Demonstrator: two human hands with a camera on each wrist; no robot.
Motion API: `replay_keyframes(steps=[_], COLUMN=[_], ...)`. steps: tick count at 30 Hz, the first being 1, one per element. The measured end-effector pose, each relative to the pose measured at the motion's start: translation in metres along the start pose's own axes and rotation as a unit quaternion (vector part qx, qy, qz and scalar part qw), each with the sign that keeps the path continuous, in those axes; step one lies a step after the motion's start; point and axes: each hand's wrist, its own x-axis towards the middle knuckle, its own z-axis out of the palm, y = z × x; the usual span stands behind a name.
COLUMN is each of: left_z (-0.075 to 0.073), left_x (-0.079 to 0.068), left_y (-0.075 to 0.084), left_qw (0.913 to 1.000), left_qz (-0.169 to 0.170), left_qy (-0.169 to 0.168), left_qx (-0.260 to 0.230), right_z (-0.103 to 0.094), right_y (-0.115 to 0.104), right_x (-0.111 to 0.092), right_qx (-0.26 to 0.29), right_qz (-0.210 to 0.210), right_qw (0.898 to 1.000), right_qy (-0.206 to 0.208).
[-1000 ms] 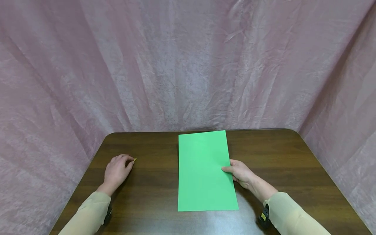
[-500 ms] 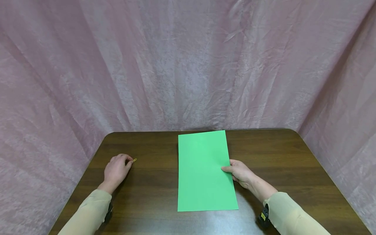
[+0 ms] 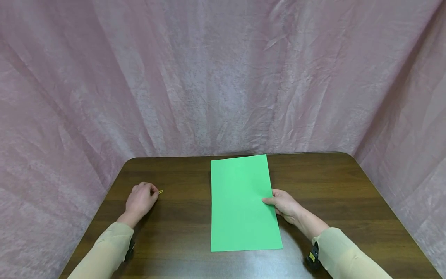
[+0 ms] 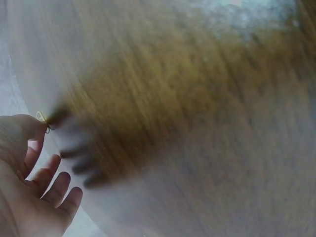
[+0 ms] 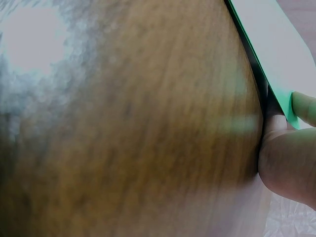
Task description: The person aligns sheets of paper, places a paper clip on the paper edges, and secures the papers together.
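Observation:
My left hand (image 3: 140,199) is over the left part of the table, pinching a small yellow paper clip (image 3: 161,191) between thumb and index finger. In the left wrist view the wire loops of the paper clip (image 4: 41,117) stick out past the fingertips, while the other fingers are loosely bent away from it. On the right, my right hand (image 3: 288,206) grips the right edge of a bright green sheet of paper (image 3: 242,209), thumb on top and fingers partly hidden beneath. In the right wrist view the sheet (image 5: 276,44) is seen close to edge-on, with a dark gap below its edge.
Both hands work over a dark brown wooden table (image 3: 184,240) with rounded far corners. Behind it hangs a pink curtain (image 3: 209,77), which also runs along the sides. Black wrist devices (image 3: 313,255) sit at the cuffs of the light sleeves.
The paper clip in my left fingers has shifted slightly right and down, sticking out a little more from the fingertips. The right hand and green sheet stay nearly still.

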Motion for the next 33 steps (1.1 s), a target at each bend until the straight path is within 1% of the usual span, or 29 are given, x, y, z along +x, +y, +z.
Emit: replay_keyframes(steps=[6,12,17,21,24,27,31,33], left_z=[0.000,-0.002,0.001,0.002,0.004,0.005,0.005,0.006], left_x=[0.002,0.008,0.012,0.015,0.017,0.020,0.022,0.023], left_y=[0.000,0.006,0.018,0.029,0.036,0.042,0.049,0.052], left_qw=[0.9999,0.9995,0.9985,0.9978,0.9977,0.9980,0.9983,0.9980], left_qz=[0.010,0.020,0.043,0.057,0.061,0.055,0.047,0.050], left_qy=[-0.001,0.009,0.015,0.010,0.008,0.004,-0.003,-0.004], left_qx=[0.005,-0.023,-0.032,-0.033,-0.030,-0.029,-0.034,-0.040], right_z=[-0.001,-0.002,-0.002,-0.002,-0.002,-0.001,-0.002,-0.002], right_y=[0.001,0.001,0.001,0.001,0.000,0.001,0.001,0.001], right_x=[0.001,0.002,0.001,0.000,0.000,-0.001,0.000,0.000], right_qx=[-0.004,-0.004,-0.005,-0.007,-0.005,-0.004,-0.003,-0.002], right_qz=[-0.003,-0.002,-0.005,-0.008,-0.009,-0.008,-0.007,-0.008], right_qw=[1.000,1.000,1.000,1.000,1.000,1.000,1.000,1.000], right_qy=[-0.003,0.000,-0.005,-0.011,-0.012,-0.012,-0.009,-0.009])
